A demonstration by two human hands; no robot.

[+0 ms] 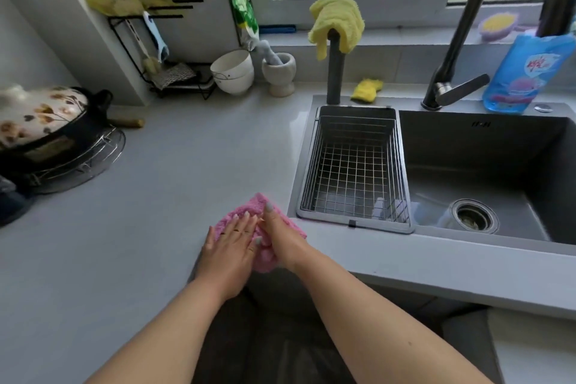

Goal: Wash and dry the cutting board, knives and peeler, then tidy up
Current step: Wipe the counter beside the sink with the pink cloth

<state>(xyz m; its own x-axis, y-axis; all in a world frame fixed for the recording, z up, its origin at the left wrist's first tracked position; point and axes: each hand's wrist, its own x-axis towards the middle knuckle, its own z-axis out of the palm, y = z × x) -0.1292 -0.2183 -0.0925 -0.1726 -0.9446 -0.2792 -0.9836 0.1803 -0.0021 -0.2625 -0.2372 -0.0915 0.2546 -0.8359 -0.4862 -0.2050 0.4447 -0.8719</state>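
Both your hands lie on the pink cloth (249, 221) at the near desk (140, 196) edge, left of the sink (467, 165): left hand (232, 246) grip spread flat, right hand (280, 234) grip pressing it down.

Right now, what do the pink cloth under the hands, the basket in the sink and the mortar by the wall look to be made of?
The pink cloth looks like soft fleecy microfibre: fuzzy, matte, bunching into folds. The basket seems to be shiny steel wire, a thin bright grid with glints. The mortar looks like pale grey stone, thick-walled and matte, though it could be ceramic.
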